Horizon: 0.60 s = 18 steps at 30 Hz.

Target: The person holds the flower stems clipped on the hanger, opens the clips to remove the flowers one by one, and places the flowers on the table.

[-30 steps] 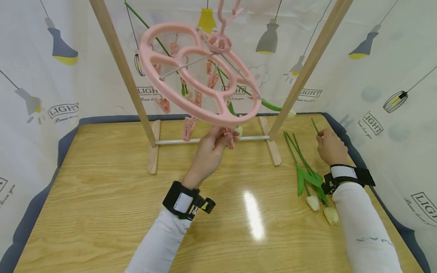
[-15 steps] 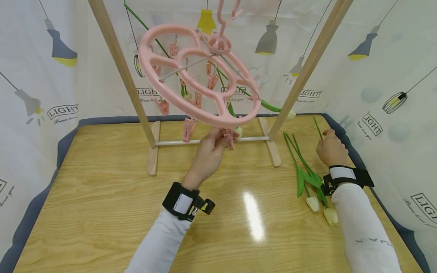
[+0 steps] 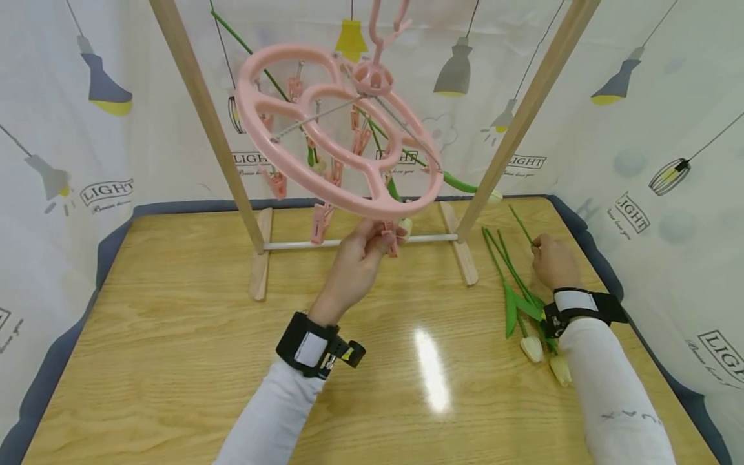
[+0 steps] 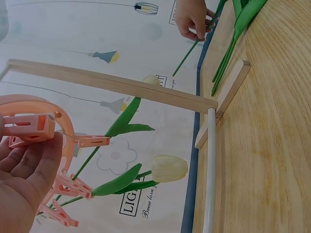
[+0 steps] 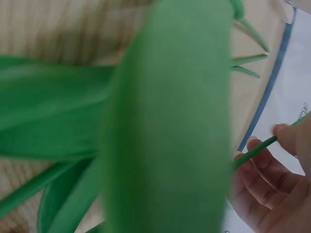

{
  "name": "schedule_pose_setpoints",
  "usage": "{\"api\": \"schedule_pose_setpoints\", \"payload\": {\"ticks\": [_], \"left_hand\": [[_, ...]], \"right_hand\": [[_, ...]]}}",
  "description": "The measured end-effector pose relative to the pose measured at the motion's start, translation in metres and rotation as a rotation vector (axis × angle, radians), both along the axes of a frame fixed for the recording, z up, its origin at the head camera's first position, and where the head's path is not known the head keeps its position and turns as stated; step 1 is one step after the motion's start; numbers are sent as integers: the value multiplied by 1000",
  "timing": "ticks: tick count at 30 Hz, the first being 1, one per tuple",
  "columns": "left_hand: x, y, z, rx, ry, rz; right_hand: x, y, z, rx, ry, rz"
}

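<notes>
My left hand (image 3: 354,258) pinches a pink clothespin (image 3: 391,240) that hangs at the front of a round pink clip hanger (image 3: 343,197). In the left wrist view this clothespin (image 4: 30,127) lies between thumb and fingers. My right hand (image 3: 555,261) pinches a thin green tulip stem (image 3: 520,223) near its bare end, over the right side of the table. A broad green leaf (image 5: 170,116) fills the middle of the right wrist view. The held tulip's bloom is hidden. Beside that hand, white tulips (image 3: 531,349) lie on the table.
Other tulips, such as one with a cream bloom (image 4: 169,168), hang in the hanger's clips. A wooden frame with posts (image 3: 526,110) and a white crossbar (image 3: 302,244) stands around it. Printed cloth (image 3: 657,271) borders the wooden table (image 3: 192,361).
My right hand has shifted slightly left and nearer, and the stem's tip has swung left towards the frame. My left hand stays on the clothespin.
</notes>
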<state>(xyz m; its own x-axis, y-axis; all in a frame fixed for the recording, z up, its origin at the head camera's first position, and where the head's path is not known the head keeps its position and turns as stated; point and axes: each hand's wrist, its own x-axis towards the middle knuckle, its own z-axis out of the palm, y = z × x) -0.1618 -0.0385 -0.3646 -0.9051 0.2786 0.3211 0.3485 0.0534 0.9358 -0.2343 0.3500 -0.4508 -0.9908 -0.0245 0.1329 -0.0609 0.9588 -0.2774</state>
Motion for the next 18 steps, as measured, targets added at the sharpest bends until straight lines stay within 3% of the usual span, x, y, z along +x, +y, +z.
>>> {"api": "schedule_pose_setpoints", "payload": {"ticks": [7, 14, 18], "left_hand": [[0, 1, 0, 5, -15, -12], [0, 1, 0, 19, -20, -10], [0, 0, 0, 25, -16, -13]], "right_hand": [[4, 1, -1, 14, -53, -85], [4, 3, 0, -32, -163, -61], [3, 5, -1, 8, -182, -23]]}}
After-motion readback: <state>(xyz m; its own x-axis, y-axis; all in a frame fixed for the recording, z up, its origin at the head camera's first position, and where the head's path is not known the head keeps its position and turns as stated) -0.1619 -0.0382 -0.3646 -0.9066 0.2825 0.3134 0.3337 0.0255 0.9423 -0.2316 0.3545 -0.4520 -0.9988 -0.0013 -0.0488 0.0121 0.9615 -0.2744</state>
